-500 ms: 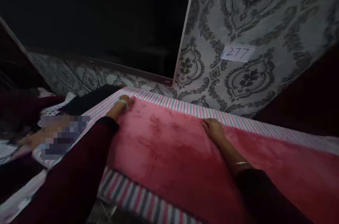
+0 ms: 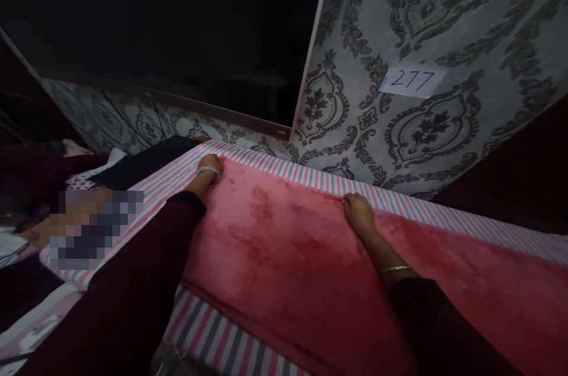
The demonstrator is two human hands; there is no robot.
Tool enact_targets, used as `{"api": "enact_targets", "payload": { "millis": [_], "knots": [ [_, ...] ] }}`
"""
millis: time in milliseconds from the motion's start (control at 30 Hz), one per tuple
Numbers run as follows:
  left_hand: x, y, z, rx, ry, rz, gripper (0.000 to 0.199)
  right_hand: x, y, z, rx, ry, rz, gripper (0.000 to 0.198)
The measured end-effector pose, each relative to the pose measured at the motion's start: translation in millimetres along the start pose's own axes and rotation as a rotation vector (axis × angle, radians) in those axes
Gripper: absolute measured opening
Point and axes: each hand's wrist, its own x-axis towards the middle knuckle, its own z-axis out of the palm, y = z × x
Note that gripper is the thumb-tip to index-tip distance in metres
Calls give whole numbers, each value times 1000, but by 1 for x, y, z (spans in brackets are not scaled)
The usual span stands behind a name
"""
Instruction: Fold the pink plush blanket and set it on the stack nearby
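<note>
While the room's dim, both hands grip the fuzzy pink blanket. Left hand pinches its corner, right hand its far edge.

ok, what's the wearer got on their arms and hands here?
Both arms are in long dark maroon sleeves, cuffs ending just short of the wrists. The left hand has a thin silver-coloured bangle at the wrist; the right hand has a similar thin bangle further back, near the cuff. No gloves. The dim light hides any rings.

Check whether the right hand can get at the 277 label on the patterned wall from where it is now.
Probably yes, with a stretch. The right hand rests on the pink blanket's far edge, and only the striped sheet lies between it and the wall bearing the 277 label.
</note>
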Motion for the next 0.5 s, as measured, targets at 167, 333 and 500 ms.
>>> {"api": "enact_targets", "payload": {
  "millis": [167, 333, 500],
  "knots": [
    [-6, -11, -11, 80, -128, 35, 37, -18, 8, -3, 58, 27, -122, 42],
    [-41, -49, -25, 155, -201, 63, 47, -103, 0, -20, 56, 12, -387, 52],
    [-101, -90, -39, 212, -141, 105, 49, -219, -7, -40, 154, -19, -604, 57]
  ]
}}
